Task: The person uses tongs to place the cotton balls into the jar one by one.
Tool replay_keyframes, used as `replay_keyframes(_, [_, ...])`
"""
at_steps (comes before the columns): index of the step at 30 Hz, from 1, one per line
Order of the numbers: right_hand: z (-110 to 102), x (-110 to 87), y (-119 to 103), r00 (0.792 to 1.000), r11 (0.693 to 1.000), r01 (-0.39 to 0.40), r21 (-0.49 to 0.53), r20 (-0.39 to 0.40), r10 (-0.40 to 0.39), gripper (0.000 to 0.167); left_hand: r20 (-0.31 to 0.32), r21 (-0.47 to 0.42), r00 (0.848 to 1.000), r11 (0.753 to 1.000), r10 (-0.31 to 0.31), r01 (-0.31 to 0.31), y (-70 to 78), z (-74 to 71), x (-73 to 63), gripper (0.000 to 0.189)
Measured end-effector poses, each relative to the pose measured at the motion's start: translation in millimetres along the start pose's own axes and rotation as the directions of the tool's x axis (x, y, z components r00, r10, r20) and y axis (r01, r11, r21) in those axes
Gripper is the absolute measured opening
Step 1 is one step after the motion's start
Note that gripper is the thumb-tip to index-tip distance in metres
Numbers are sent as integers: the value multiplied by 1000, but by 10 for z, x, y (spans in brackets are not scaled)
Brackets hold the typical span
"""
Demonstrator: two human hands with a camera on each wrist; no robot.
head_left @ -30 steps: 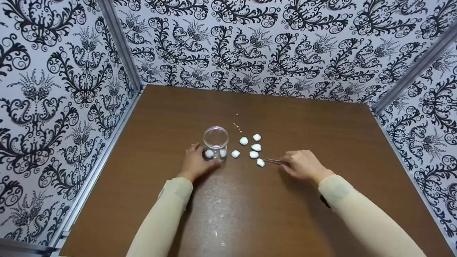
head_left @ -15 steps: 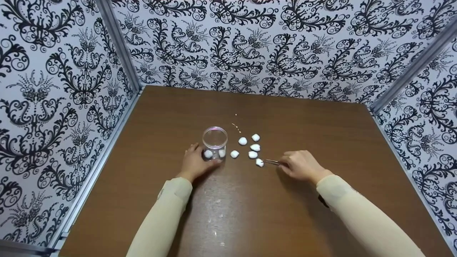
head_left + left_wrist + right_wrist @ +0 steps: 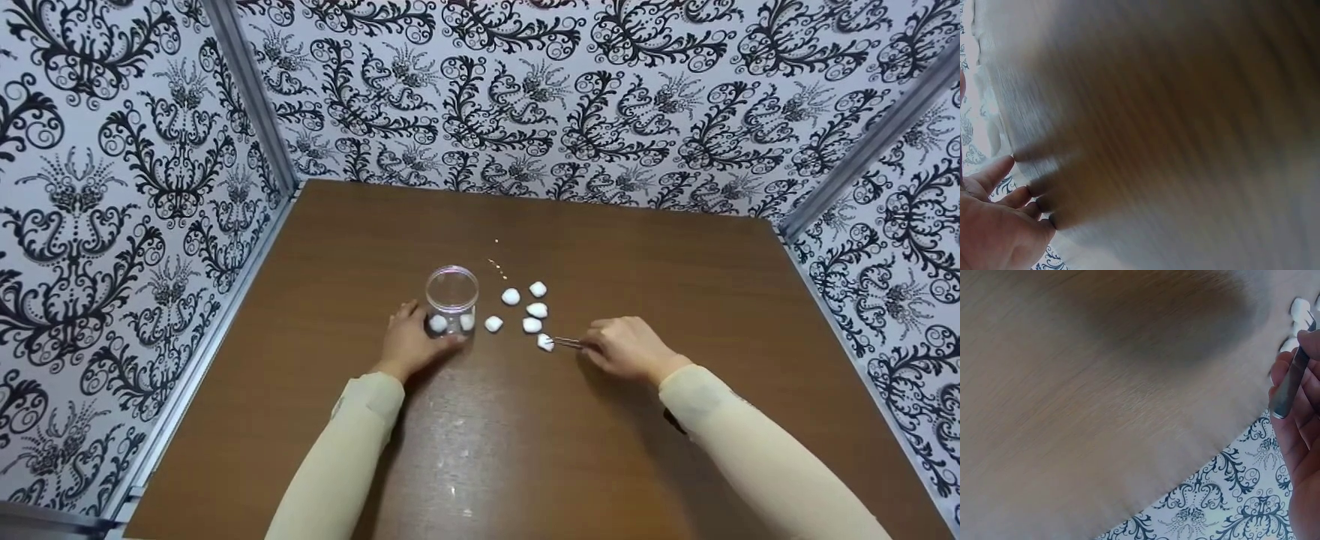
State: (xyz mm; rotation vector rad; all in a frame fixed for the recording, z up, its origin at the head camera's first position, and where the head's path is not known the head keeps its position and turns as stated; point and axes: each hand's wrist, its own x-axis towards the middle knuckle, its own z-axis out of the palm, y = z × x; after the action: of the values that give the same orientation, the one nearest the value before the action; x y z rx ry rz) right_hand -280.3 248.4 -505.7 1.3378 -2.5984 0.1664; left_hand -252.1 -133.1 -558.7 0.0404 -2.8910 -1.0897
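In the head view my left hand [image 3: 412, 343] holds a clear plastic jar [image 3: 452, 288] upright on the table, thumb at its near side and fingers at its left. Two cotton balls show inside, one being a white cotton ball [image 3: 438, 323]. My right hand [image 3: 626, 346] pinches metal tweezers [image 3: 568, 342], whose tips are at the nearest loose cotton ball [image 3: 545, 343]; whether they grip it is too small to tell. The right wrist view shows the tweezers [image 3: 1293, 382] between thumb and fingers. In the left wrist view the left hand [image 3: 1002, 228] is at the lower left edge.
Several more cotton balls [image 3: 532, 325] lie between the jar and the tweezers, one cotton ball [image 3: 493, 324] close to the jar. Small bright specks [image 3: 498, 268] are behind them on the brown table [image 3: 480, 450]. Patterned walls [image 3: 525, 97] border the back and sides.
My right hand has shifted slightly left, bringing the tweezer tips from the edge of the nearest cotton ball onto it. The left hand and the jar stay in place.
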Motion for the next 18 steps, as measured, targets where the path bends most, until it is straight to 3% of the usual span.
replay_keyframes(18, [-25,16,12,1000,1000,-7,-15,13,8,6,15,-38,1000,999,-26,26,37,-29,-25,85])
